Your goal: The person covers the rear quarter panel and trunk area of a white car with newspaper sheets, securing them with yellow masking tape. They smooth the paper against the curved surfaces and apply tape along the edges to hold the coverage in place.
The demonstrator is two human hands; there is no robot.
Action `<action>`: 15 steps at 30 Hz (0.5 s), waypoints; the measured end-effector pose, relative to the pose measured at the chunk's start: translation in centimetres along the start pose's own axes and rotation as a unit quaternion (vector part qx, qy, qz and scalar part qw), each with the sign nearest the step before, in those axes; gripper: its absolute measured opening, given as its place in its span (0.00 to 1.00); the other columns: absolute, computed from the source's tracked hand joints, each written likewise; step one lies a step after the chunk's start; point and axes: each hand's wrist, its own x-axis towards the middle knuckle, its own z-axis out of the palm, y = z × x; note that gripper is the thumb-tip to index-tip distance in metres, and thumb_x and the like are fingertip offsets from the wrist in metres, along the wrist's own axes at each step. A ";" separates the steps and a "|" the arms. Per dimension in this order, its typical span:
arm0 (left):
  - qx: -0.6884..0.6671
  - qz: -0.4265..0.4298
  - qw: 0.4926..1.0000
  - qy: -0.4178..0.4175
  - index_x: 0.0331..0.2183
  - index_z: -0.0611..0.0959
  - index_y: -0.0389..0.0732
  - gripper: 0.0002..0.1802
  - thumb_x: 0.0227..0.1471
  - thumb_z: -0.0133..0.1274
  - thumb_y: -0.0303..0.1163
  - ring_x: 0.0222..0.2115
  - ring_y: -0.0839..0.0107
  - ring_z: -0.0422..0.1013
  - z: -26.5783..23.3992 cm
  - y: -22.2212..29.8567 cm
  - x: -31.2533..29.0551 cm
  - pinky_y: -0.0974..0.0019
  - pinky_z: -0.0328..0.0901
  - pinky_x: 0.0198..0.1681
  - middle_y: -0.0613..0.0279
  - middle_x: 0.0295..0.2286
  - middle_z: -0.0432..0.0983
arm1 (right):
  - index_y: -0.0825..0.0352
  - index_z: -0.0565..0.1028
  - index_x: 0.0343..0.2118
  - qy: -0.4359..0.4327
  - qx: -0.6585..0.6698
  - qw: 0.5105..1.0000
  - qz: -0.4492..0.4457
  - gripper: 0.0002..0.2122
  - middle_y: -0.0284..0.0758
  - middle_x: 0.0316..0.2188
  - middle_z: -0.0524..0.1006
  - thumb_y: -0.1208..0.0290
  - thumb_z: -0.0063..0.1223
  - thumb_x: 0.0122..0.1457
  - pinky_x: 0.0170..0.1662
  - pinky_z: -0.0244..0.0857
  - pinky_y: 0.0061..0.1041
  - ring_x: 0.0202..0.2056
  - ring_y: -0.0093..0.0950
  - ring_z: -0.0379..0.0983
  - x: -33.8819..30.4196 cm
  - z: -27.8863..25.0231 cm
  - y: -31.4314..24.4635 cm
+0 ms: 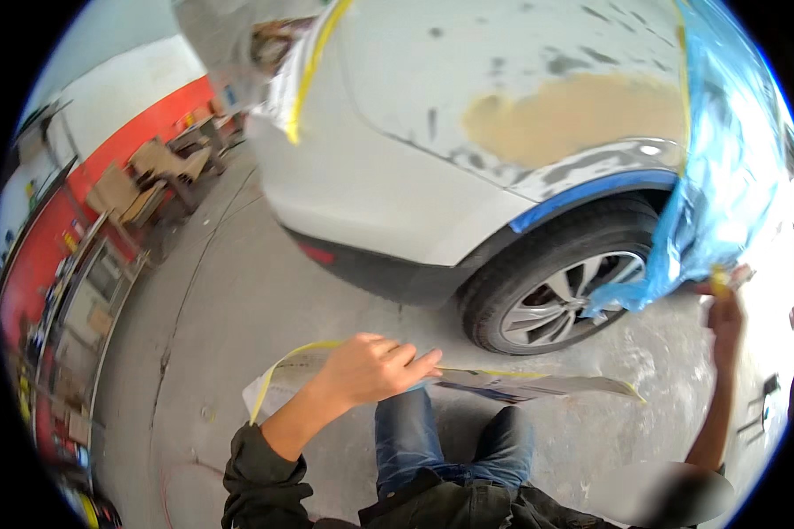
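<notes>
My left hand [375,368] is closed on the upper edge of a long masking-paper sheet [494,384] edged with yellow tape. The printed sheet stretches sideways before my knees, its left end curling up beside my wrist. Far to the right, my right hand [723,322] is raised and closed around a small thing with a yellow part [720,280], too blurred to name. That hand is near the blue plastic film [715,176] draped over the car. Ahead stands the pale car [388,194], with a tan filler patch [582,119] and sanded spots above its wheel [556,291].
Blue tape [591,187] follows the wheel arch, and the film's lower end hangs onto the wheel. Shelves with tools and bottles [71,326] line the red-and-white wall at left. A thin red hose [166,489] lies on the grey concrete floor [212,353]. A small stand [759,410] is at far right.
</notes>
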 end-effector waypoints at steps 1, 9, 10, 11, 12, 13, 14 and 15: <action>0.000 0.005 1.000 -0.002 0.38 0.86 0.54 0.14 0.47 0.64 0.45 0.12 0.78 0.62 0.5 -0.2 0.7 0.73 0.58 0.14 0.72 0.13 0.58 | 0.62 0.76 0.48 -0.052 0.030 0.998 -0.033 0.25 0.38 0.32 0.77 0.55 0.67 0.49 0.37 0.68 0.31 0.30 0.30 0.69 0.8 1.8 -2.2; 0.058 0.062 0.996 -0.014 0.40 0.85 0.54 0.16 0.50 0.61 0.47 0.12 0.78 0.63 -2.2 -2.1 3.4 0.73 0.59 0.16 0.72 0.13 0.59 | 0.62 0.79 0.41 -0.119 0.088 0.981 -0.126 0.20 0.34 0.28 0.74 0.60 0.69 0.45 0.35 0.67 0.34 0.31 0.33 0.69 -0.3 16.7 -6.8; 0.068 0.071 0.995 -0.021 0.41 0.85 0.53 0.16 0.52 0.59 0.48 0.12 0.77 0.65 -2.9 -2.4 3.7 0.73 0.60 0.17 0.72 0.13 0.60 | 0.62 0.79 0.37 -0.108 0.090 0.982 -0.123 0.16 0.33 0.27 0.74 0.62 0.68 0.46 0.34 0.67 0.33 0.30 0.33 0.69 -0.8 17.5 -6.3; 0.077 0.072 0.994 -0.026 0.43 0.85 0.54 0.17 0.52 0.59 0.48 0.12 0.77 0.65 -3.4 -2.9 3.9 0.73 0.60 0.17 0.72 0.13 0.60 | 0.62 0.80 0.33 -0.097 0.091 0.984 -0.119 0.12 0.32 0.26 0.74 0.64 0.67 0.47 0.32 0.67 0.33 0.30 0.33 0.69 -1.1 17.9 -6.2; 0.085 0.073 0.993 -0.031 0.44 0.84 0.54 0.18 0.52 0.58 0.49 0.12 0.77 0.65 -3.9 -3.5 4.0 0.73 0.61 0.17 0.72 0.13 0.60 | 0.63 0.79 0.24 -0.056 0.099 0.988 -0.100 0.06 0.30 0.23 0.73 0.68 0.66 0.48 0.28 0.66 0.31 0.28 0.31 0.70 -1.0 17.9 -7.0; 0.092 0.074 0.992 -0.036 0.46 0.84 0.55 0.20 0.53 0.58 0.49 0.12 0.77 0.65 -4.3 -4.2 4.0 0.73 0.61 0.17 0.72 0.13 0.60 | 0.63 0.79 0.24 -0.053 0.094 0.990 -0.085 0.06 0.31 0.23 0.73 0.68 0.66 0.48 0.28 0.66 0.31 0.28 0.31 0.70 -1.2 17.9 -7.1; 0.097 0.062 0.993 -0.025 0.41 0.83 0.53 0.18 0.53 0.56 0.52 0.11 0.77 0.64 -4.1 -5.0 3.8 0.72 0.61 0.16 0.73 0.12 0.60 | 0.63 0.79 0.24 -0.049 0.089 0.992 -0.070 0.07 0.31 0.22 0.72 0.68 0.66 0.47 0.28 0.66 0.32 0.28 0.31 0.70 -1.4 17.8 -6.8; 0.110 0.050 0.992 -0.037 0.39 0.83 0.52 0.18 0.52 0.57 0.53 0.11 0.76 0.64 -4.5 -5.8 3.4 0.72 0.61 0.15 0.72 0.12 0.60 | 0.63 0.79 0.24 -0.044 0.088 0.994 -0.057 0.07 0.31 0.22 0.72 0.68 0.66 0.47 0.28 0.65 0.32 0.28 0.30 0.70 -1.4 17.8 -6.6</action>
